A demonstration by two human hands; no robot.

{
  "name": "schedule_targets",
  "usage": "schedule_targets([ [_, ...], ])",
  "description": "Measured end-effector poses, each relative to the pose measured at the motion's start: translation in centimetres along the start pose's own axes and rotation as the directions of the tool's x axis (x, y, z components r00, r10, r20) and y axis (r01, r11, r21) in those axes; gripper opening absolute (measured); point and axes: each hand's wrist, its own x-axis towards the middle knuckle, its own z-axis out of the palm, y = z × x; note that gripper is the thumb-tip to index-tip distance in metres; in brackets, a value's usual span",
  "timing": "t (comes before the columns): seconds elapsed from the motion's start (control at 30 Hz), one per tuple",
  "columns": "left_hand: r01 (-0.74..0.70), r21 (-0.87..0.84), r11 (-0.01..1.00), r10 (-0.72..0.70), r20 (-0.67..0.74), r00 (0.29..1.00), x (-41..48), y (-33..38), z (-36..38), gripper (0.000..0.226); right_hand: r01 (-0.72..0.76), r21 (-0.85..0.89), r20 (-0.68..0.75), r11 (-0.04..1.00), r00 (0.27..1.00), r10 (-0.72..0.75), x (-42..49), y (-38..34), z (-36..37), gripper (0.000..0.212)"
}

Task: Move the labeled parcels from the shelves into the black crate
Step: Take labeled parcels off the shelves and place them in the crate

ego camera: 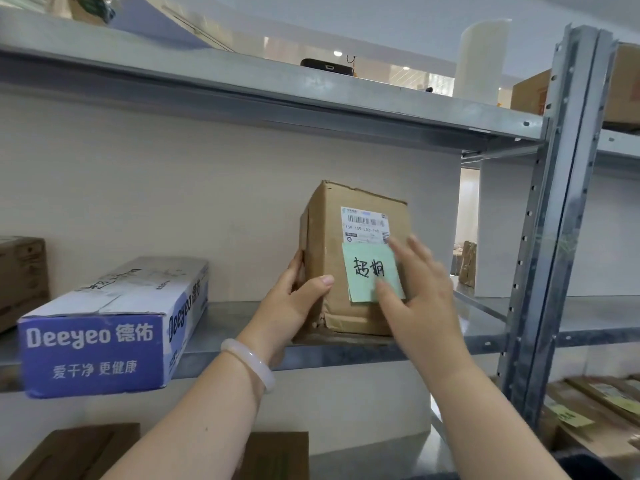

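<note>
Pick-up was in hand: the left grip (294, 301) clasped the box (323, 223) on the shelf (225, 318), while the right grip (417, 289) lay, fingers spread, against its front. Next, both probably needed to lift it clear.

A grey metal shelf (225, 327) carries an upright labelled parcel (325, 244) near its right post. Left of it a blue box (93, 344) overhangs the front edge, a brown carton (20, 271) beyond.

Black device (327, 66): lies flat, upper ctr.
White roll (481, 60): stands upright, rt of black device, apart.
Wall (138, 185): beige, plain, in bkgd.
</note>
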Motion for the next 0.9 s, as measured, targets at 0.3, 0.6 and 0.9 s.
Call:
schedule_targets([
  [0.3,-0.033,-0.143,0.989,0.042,0.067,0.997,-1.3,-0.8,2.6,0.037,-0.236,0.158,0.017,0.959,0.971,0.237,-2.2,0.7,-2.8,0.063],
  [0.6,-0.042,-0.122,0.992,0.092,0.439,0.894,-4.6,-1.7,6.7,0.051,-0.358,-0.163,-0.297,0.919,0.906,0.300,-10.9,-4.7,-8.6,0.066],
  [0.9,0.015,-0.266,0.964,0.204,0.774,0.599,-18.1,-3.6,9.3,0.064,-0.630,-0.247,-0.632,0.737,0.681,0.371,-28.6,-14.7,-9.0,0.069],
])
